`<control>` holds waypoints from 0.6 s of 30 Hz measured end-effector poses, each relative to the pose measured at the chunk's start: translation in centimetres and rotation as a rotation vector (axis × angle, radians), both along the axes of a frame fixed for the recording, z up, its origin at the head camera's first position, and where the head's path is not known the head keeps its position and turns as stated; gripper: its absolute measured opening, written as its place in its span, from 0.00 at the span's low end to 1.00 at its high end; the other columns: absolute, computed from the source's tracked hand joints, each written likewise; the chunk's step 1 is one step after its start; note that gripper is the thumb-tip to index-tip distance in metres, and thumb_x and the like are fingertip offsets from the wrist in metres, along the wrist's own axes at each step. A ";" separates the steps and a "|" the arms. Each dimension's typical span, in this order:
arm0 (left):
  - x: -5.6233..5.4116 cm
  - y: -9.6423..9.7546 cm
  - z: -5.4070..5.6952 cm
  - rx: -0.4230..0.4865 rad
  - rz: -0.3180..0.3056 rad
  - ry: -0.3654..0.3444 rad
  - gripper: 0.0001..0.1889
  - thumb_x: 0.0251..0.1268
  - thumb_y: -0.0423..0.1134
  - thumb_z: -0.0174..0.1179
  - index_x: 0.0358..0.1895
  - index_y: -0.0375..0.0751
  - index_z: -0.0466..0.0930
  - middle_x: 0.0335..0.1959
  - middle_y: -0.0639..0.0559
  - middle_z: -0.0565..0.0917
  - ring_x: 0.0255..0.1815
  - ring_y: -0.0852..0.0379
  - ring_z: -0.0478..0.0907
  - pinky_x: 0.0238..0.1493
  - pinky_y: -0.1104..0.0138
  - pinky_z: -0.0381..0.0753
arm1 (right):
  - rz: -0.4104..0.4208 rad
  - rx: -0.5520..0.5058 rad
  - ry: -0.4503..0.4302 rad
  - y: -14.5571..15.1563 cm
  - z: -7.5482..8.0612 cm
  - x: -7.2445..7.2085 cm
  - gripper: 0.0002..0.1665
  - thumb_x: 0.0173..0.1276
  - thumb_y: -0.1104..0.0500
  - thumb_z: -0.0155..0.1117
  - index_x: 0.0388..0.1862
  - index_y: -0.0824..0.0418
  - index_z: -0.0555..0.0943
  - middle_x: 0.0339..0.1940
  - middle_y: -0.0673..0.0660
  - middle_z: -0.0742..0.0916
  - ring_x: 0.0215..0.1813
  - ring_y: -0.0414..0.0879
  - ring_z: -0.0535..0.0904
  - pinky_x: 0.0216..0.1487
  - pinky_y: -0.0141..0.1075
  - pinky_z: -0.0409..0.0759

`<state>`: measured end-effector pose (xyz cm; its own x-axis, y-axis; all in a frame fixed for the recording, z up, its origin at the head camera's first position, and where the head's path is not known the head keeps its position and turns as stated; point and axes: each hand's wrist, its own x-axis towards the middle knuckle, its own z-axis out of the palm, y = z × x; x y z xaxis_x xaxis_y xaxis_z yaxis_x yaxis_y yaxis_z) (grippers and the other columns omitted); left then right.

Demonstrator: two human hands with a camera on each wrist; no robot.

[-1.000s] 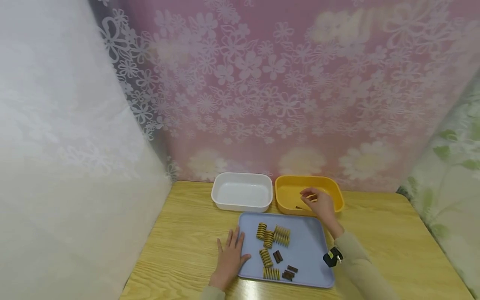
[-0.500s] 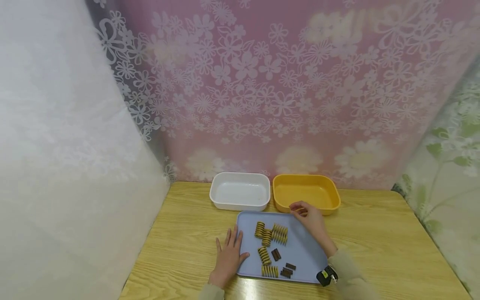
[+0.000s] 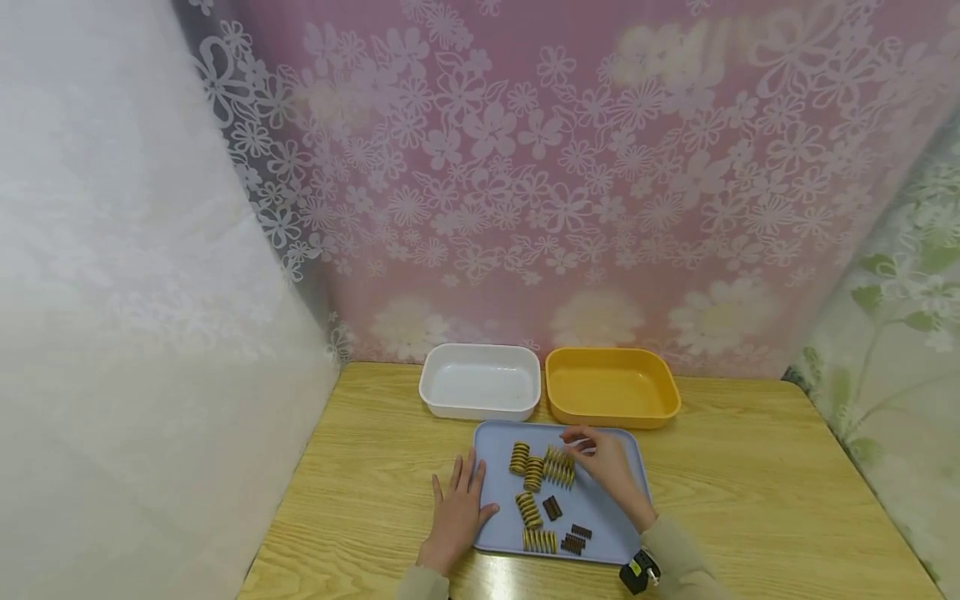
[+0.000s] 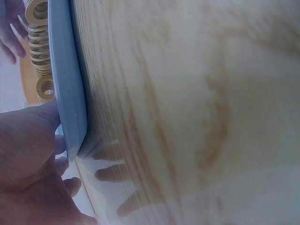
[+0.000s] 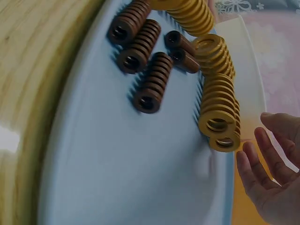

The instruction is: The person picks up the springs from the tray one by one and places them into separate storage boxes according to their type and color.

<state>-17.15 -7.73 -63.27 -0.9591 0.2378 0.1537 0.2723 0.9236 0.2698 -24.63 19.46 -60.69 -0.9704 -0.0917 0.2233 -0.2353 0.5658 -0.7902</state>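
Note:
A blue-grey tray bears several yellow coil springs and several smaller dark brown springs. My left hand lies spread at the tray's left edge, its thumb over the rim. In the left wrist view, the left hand rests against the tray's side. My right hand hovers over the tray's upper part, beside a pair of yellow springs. The right wrist view shows the right hand with loosely bent, parted fingers and nothing between them, near the yellow springs.
Behind the tray stand a white bin on the left and an orange-yellow bin on the right, side by side. Both rest on a wooden table. Floral curtains hang close behind the bins and at both sides.
My right hand has come from above the yellow bin back over the tray, towards the yellow springs. A small dark piece showed below it in the bin earlier. The left hand stays put.

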 end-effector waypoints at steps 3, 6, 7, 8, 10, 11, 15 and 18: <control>0.0 0.0 0.0 0.007 -0.001 0.003 0.39 0.63 0.55 0.65 0.73 0.36 0.70 0.78 0.39 0.62 0.77 0.37 0.61 0.64 0.27 0.60 | 0.016 0.020 -0.021 -0.4 -0.7 -0.1 0.11 0.61 0.64 0.76 0.43 0.60 0.88 0.40 0.57 0.90 0.39 0.51 0.87 0.40 0.38 0.86; 0.1 0.0 0.1 0.015 -0.004 0.001 0.39 0.63 0.55 0.65 0.72 0.36 0.70 0.78 0.39 0.62 0.77 0.37 0.61 0.64 0.27 0.60 | 0.023 0.048 -0.037 -0.6 -1.3 -0.3 0.11 0.60 0.63 0.77 0.42 0.59 0.88 0.40 0.56 0.90 0.38 0.50 0.87 0.40 0.39 0.85; 0.2 0.0 0.2 0.017 -0.004 0.002 0.39 0.63 0.54 0.65 0.72 0.36 0.70 0.78 0.39 0.62 0.77 0.36 0.61 0.64 0.27 0.60 | 0.025 0.055 -0.044 -0.6 -1.4 -0.4 0.11 0.60 0.63 0.77 0.42 0.59 0.88 0.40 0.56 0.90 0.39 0.50 0.87 0.40 0.39 0.85; 0.2 0.1 0.3 0.017 -0.005 0.003 0.39 0.63 0.54 0.65 0.72 0.36 0.70 0.78 0.39 0.62 0.77 0.37 0.61 0.64 0.27 0.60 | 0.029 0.056 -0.050 -0.6 -1.6 -0.5 0.11 0.59 0.63 0.78 0.42 0.59 0.88 0.40 0.56 0.90 0.39 0.50 0.87 0.40 0.39 0.85; 0.3 0.1 0.5 0.020 -0.004 -0.006 0.39 0.63 0.53 0.66 0.72 0.35 0.70 0.78 0.39 0.63 0.77 0.37 0.61 0.65 0.27 0.59 | 0.032 0.060 -0.062 -0.6 -1.8 -0.7 0.12 0.59 0.63 0.78 0.42 0.59 0.88 0.40 0.55 0.90 0.41 0.50 0.87 0.40 0.38 0.85; 0.3 0.1 0.6 0.020 -0.004 -0.004 0.38 0.63 0.54 0.66 0.72 0.36 0.70 0.78 0.39 0.63 0.77 0.37 0.62 0.65 0.27 0.59 | 0.032 0.057 -0.067 -0.6 -1.9 -0.7 0.13 0.59 0.64 0.78 0.43 0.59 0.88 0.41 0.55 0.90 0.41 0.50 0.87 0.40 0.38 0.85; 0.3 0.1 0.7 0.020 0.000 -0.005 0.38 0.63 0.54 0.66 0.72 0.36 0.70 0.78 0.39 0.63 0.76 0.36 0.62 0.65 0.27 0.59 | 0.024 0.055 -0.079 -0.8 -2.1 -1.0 0.14 0.58 0.65 0.78 0.43 0.59 0.88 0.41 0.55 0.91 0.42 0.51 0.87 0.42 0.40 0.85; 0.2 0.1 0.6 0.019 0.001 -0.003 0.38 0.63 0.54 0.66 0.72 0.35 0.70 0.78 0.39 0.63 0.76 0.36 0.62 0.65 0.27 0.59 | 0.018 0.056 -0.080 -1.0 -2.2 -1.2 0.15 0.56 0.65 0.79 0.44 0.60 0.89 0.40 0.56 0.91 0.43 0.53 0.87 0.44 0.44 0.85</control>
<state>-16.91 -7.64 -62.70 -0.9597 0.2340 0.1555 0.2707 0.9185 0.2882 -25.80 18.50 -62.87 -0.9830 -0.1196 0.1393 -0.1834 0.6056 -0.7744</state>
